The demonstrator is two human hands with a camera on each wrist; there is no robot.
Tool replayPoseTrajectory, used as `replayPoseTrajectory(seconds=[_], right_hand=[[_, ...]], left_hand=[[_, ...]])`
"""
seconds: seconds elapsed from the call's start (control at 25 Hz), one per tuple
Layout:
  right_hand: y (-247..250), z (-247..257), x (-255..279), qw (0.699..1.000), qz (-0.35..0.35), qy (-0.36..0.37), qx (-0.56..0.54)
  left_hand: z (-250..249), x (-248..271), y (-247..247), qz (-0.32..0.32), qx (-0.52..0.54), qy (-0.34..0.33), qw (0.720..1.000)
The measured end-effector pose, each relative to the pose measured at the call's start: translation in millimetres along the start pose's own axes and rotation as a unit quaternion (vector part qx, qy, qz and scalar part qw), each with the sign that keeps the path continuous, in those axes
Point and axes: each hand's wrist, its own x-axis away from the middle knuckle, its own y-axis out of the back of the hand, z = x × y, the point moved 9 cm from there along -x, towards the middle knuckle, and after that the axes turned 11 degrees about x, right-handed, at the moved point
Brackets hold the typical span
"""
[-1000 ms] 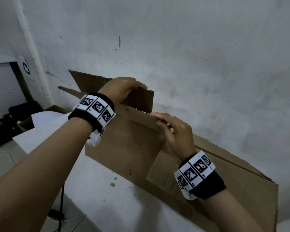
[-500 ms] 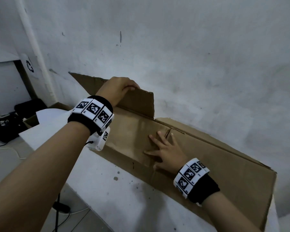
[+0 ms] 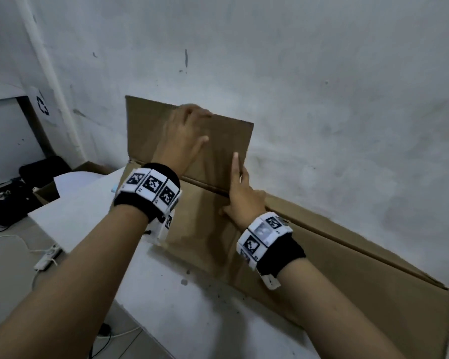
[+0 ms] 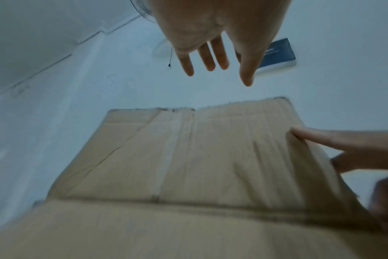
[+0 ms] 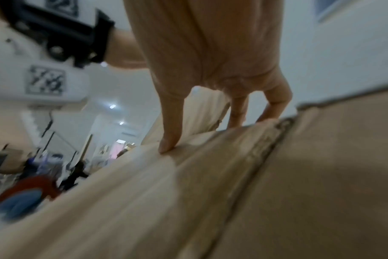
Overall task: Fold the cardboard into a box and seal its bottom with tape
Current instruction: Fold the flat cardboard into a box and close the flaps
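A flattened brown cardboard box lies on the white table against the wall. One flap stands upright at its left end. My left hand hovers in front of that flap near its top edge. In the left wrist view its fingers are straight and apart from the flap. My right hand sits at the crease by the flap's right edge, with the index finger laid straight up the flap and the thumb on the flat panel. In the right wrist view one fingertip presses the cardboard.
The grey wall stands right behind the cardboard. Left of the table, on the floor, are an open carton holding a white sheet, black bags and a power strip with cables. The table's edge runs diagonally below my left forearm.
My left hand has let go of the flap's top edge and opened. My right hand moved from flat on the panel up to the flap's right edge. The flap now stands more upright.
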Motion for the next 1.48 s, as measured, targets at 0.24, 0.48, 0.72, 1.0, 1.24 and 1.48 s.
replayPoseTrajectory(seconds=[0.24, 0.48, 0.72, 1.0, 1.24, 1.48], right_hand=[[-20, -24, -13, 0.997, 0.052, -0.040, 0.043], [-23, -29, -20, 0.996, 0.032, -0.056, 0.066], [1, -119, 67, 0.980, 0.026, -0.155, 0.125], [-27, -151, 86, 0.974, -0.041, -0.180, 0.132], [-24, -168, 102, 0.981, -0.036, -0.144, 0.126], [-2, -199, 170, 0.984, -0.124, -0.108, 0.070]], left_hand=[[70, 75, -113, 0.296, -0.072, 0.111, 0.946], [84, 77, -136, 0.243, -0.052, 0.103, 0.963], [86, 76, -142, 0.238, -0.007, 0.091, 0.967], [1, 93, -186, 0.305, -0.009, 0.037, 0.952], [-30, 89, -184, 0.229, -0.023, 0.086, 0.969], [-31, 106, -157, 0.129, 0.102, 0.112, 0.980]])
